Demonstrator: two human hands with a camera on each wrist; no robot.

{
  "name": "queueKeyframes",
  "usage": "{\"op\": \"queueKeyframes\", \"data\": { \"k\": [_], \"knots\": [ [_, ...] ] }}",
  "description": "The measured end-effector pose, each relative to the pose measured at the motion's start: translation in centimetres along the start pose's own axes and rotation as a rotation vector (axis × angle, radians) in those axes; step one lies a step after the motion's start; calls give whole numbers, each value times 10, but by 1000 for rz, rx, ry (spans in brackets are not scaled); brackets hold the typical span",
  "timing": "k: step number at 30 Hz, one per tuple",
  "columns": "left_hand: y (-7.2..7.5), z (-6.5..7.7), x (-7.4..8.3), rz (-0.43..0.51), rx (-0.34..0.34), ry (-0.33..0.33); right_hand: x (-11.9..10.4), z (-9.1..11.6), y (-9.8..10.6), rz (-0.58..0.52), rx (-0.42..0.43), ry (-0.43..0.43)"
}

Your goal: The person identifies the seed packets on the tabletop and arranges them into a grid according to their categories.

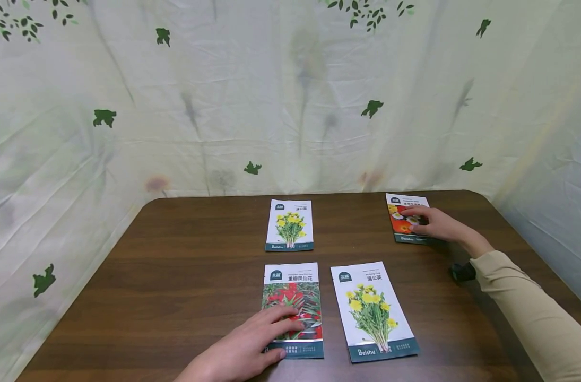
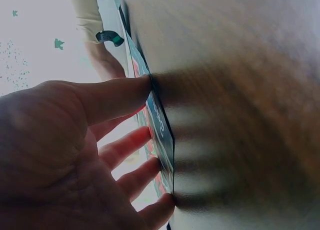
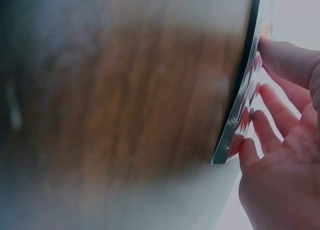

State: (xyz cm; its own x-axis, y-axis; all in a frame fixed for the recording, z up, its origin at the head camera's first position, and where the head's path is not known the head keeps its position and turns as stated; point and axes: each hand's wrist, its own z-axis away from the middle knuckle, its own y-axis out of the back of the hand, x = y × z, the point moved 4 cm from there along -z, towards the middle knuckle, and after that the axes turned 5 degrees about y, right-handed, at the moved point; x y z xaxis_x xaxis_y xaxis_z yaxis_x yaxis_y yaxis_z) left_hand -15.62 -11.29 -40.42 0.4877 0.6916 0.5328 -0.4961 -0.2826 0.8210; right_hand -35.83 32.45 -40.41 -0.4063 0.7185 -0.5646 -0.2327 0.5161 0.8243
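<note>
Flat on the table near its front lies a seed packet with red flowers (image 1: 297, 292). My left hand (image 1: 244, 342) rests on it, fingers spread over the picture and thumb at the lower edge. In the left wrist view, the fingertips touch this packet (image 2: 159, 125) from above. At the back right, my right hand (image 1: 438, 224) reaches to a seed packet with orange and white flowers (image 1: 401, 227). Its fingertips touch the front of that packet (image 3: 235, 135), which lies along the tabletop in the right wrist view.
Two seed packets with yellow flowers lie flat: a near packet (image 1: 373, 313) right of the red-flower one, and a far packet (image 1: 288, 225) behind it. The brown wooden table (image 1: 175, 276) ends at a white leaf-print curtain (image 1: 271, 106). A dark band (image 1: 462, 272) is on my right wrist.
</note>
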Motion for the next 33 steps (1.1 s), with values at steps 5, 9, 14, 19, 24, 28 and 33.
{"op": "queueKeyframes", "data": {
  "k": [5, 9, 14, 19, 24, 28, 33],
  "knots": [
    [0, 0, 0, -8, 5, -9, -1, -2, -2, 2, -7, 5],
    [-1, 0, 0, -24, 20, -24, -2, -4, -4, 4, -11, 25],
    [-1, -1, 0, -30, 25, -28, -8, -6, -5, -2, -14, 32],
    [-1, -1, 0, -11, 8, -11, -12, -9, -7, -6, -19, 48],
    [0, -1, 0, 0, -3, 0, -15, -11, -9, -12, -22, 47],
    [0, -1, 0, 1, -4, 1, -19, -14, -11, -14, -26, 52],
    [0, 0, 0, -5, -2, -3, -24, -18, -14, -16, -38, 50]
  ]
}}
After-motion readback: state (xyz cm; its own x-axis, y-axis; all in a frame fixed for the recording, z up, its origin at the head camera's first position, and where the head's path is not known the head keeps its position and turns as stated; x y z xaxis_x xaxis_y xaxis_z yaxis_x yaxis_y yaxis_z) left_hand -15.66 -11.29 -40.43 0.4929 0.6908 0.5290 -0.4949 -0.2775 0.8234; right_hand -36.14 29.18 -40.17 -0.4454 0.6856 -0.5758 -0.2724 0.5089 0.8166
